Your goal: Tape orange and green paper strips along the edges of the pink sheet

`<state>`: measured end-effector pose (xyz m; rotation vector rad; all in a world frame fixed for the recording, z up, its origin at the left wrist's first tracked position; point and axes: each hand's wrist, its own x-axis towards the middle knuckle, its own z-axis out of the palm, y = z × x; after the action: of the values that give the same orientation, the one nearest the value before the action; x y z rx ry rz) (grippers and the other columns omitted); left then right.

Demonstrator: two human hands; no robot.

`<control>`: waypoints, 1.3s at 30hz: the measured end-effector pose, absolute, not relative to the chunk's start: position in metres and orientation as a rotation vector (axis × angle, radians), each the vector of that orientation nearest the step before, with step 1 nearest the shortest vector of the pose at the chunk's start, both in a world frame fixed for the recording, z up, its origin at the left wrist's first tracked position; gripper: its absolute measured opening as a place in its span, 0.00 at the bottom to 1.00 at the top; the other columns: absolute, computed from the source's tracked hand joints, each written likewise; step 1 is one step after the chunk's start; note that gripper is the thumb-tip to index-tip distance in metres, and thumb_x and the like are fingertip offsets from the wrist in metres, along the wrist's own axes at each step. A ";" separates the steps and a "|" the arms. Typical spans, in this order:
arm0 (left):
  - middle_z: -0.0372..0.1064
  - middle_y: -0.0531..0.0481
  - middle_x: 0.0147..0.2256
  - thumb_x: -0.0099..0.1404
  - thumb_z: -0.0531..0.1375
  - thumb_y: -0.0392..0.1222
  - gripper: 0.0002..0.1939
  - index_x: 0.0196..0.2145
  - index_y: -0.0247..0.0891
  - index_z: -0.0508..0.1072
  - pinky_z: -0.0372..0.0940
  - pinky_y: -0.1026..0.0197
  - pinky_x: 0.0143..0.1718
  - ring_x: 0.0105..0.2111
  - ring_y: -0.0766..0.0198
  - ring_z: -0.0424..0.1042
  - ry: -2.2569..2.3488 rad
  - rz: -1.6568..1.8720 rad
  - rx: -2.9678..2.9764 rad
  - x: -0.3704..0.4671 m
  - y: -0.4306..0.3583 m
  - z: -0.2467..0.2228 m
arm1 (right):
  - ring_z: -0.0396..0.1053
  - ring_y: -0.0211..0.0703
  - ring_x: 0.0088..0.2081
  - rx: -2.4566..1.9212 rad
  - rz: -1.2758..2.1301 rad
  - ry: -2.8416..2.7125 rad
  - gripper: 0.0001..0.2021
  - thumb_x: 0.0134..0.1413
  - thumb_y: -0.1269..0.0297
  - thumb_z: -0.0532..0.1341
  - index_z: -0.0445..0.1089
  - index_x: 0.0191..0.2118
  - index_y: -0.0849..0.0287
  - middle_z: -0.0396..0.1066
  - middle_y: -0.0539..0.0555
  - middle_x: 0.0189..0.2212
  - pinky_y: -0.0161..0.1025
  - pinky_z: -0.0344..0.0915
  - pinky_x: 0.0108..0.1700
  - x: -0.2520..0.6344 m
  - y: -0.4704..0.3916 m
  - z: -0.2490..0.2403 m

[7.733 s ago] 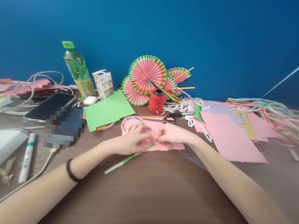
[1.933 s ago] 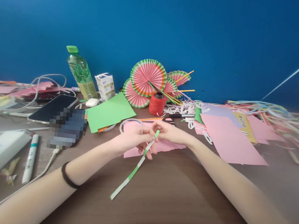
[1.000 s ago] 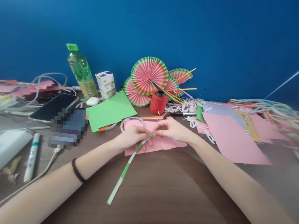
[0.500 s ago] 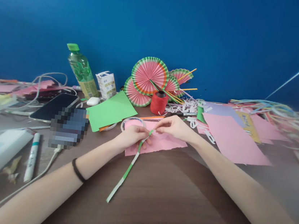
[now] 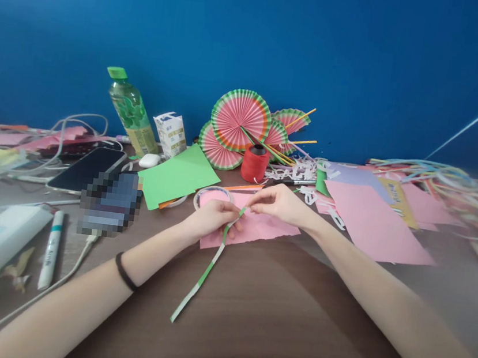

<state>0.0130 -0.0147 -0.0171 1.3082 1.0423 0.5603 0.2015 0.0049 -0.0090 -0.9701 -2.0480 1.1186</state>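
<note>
My left hand [image 5: 213, 220] grips a narrow green-and-white paper strip [image 5: 206, 272] near its upper end, and the rest of the strip hangs toward the front of the table. Just right of the strip's upper tip, my right hand [image 5: 278, 205] is closed in a pinch. What lies between those right fingertips is too small to tell. Under both hands lies a pink paper sheet [image 5: 265, 229] with a rough lower edge. A roll of clear tape [image 5: 198, 198] sits partly behind the left hand, over the sheet's left end.
Behind the hands stand a red thread spool [image 5: 254, 164] and pleated watermelon-like paper fans [image 5: 240, 120]. Green paper [image 5: 178, 176], a bottle [image 5: 131, 113], a small carton [image 5: 170, 135], a phone [image 5: 88, 171] and a marker [image 5: 51, 250] lie left. Pink paper [image 5: 375, 225] lies right.
Almost nothing differs. Both hands keep their places at the strip's upper end, and the view has shifted very slightly.
</note>
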 end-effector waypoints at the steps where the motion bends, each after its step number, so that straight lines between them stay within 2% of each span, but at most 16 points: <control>1: 0.70 0.50 0.21 0.56 0.55 0.34 0.04 0.28 0.31 0.69 0.60 0.69 0.16 0.16 0.71 0.66 1.045 0.559 1.313 0.013 -0.015 -0.017 | 0.68 0.38 0.30 -0.953 1.131 -2.063 0.14 0.43 0.70 0.58 0.73 0.39 0.60 0.73 0.51 0.29 0.35 0.64 0.34 0.202 0.004 -0.008; 4: 0.70 0.51 0.21 0.56 0.55 0.34 0.03 0.28 0.32 0.68 0.60 0.69 0.15 0.15 0.71 0.66 1.059 0.554 1.323 0.013 -0.015 -0.017 | 0.67 0.36 0.29 -0.943 1.117 -2.151 0.18 0.44 0.71 0.57 0.70 0.45 0.59 0.72 0.49 0.26 0.34 0.63 0.33 0.201 0.003 -0.005; 7: 0.70 0.51 0.22 0.57 0.55 0.33 0.03 0.29 0.32 0.68 0.60 0.69 0.15 0.15 0.71 0.66 1.068 0.547 1.319 0.014 -0.015 -0.018 | 0.68 0.38 0.31 -0.962 1.052 -2.170 0.13 0.44 0.71 0.58 0.73 0.38 0.60 0.73 0.51 0.29 0.34 0.63 0.34 0.200 0.003 -0.003; 11: 0.70 0.52 0.22 0.57 0.55 0.33 0.03 0.28 0.33 0.67 0.61 0.68 0.15 0.16 0.71 0.67 1.067 0.556 1.321 0.014 -0.015 -0.018 | 0.68 0.39 0.34 -0.980 1.050 -2.074 0.07 0.42 0.67 0.61 0.72 0.31 0.61 0.72 0.53 0.30 0.37 0.64 0.38 0.200 0.005 -0.002; 18: 0.70 0.51 0.21 0.57 0.53 0.31 0.04 0.28 0.32 0.67 0.62 0.67 0.17 0.16 0.70 0.67 1.069 0.544 1.306 0.015 -0.014 -0.017 | 0.68 0.37 0.27 -0.999 1.184 -1.955 0.06 0.40 0.67 0.61 0.72 0.28 0.62 0.71 0.51 0.24 0.37 0.65 0.34 0.200 0.004 -0.005; 28: 0.71 0.51 0.21 0.57 0.54 0.32 0.04 0.28 0.33 0.68 0.61 0.67 0.16 0.16 0.69 0.67 1.080 0.544 1.336 0.014 -0.016 -0.016 | 0.69 0.36 0.27 -0.966 1.270 -1.983 0.05 0.39 0.69 0.62 0.74 0.27 0.62 0.72 0.51 0.25 0.34 0.65 0.32 0.199 0.004 -0.008; 31: 0.71 0.51 0.21 0.56 0.54 0.32 0.04 0.27 0.32 0.68 0.62 0.68 0.16 0.16 0.70 0.67 1.069 0.542 1.359 0.014 -0.015 -0.019 | 0.69 0.36 0.27 -0.930 1.305 -1.990 0.13 0.40 0.69 0.62 0.73 0.37 0.60 0.72 0.50 0.25 0.34 0.65 0.31 0.199 0.003 -0.007; 33: 0.71 0.51 0.22 0.56 0.54 0.32 0.04 0.27 0.33 0.68 0.62 0.68 0.16 0.16 0.69 0.67 1.067 0.540 1.366 0.014 -0.014 -0.021 | 0.68 0.36 0.27 -0.927 1.323 -2.002 0.22 0.41 0.71 0.61 0.67 0.48 0.58 0.70 0.48 0.24 0.35 0.65 0.32 0.198 0.001 -0.005; 35: 0.71 0.51 0.22 0.57 0.54 0.33 0.04 0.27 0.33 0.68 0.62 0.67 0.16 0.15 0.69 0.67 1.070 0.541 1.377 0.013 -0.013 -0.023 | 0.68 0.35 0.27 -0.943 1.322 -2.025 0.26 0.42 0.72 0.60 0.62 0.51 0.57 0.69 0.46 0.24 0.35 0.65 0.32 0.198 -0.001 -0.004; 39: 0.71 0.53 0.21 0.56 0.54 0.33 0.04 0.30 0.33 0.68 0.62 0.67 0.16 0.14 0.70 0.66 1.082 0.539 1.416 0.013 -0.013 -0.025 | 0.69 0.37 0.30 -0.947 1.264 -2.062 0.12 0.43 0.72 0.60 0.63 0.37 0.59 0.68 0.48 0.26 0.35 0.65 0.33 0.197 -0.001 -0.006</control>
<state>0.0129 -0.0125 -0.0254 1.4163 1.0825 0.5388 0.1967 -0.0008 -0.0055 -0.9471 -2.0624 1.2636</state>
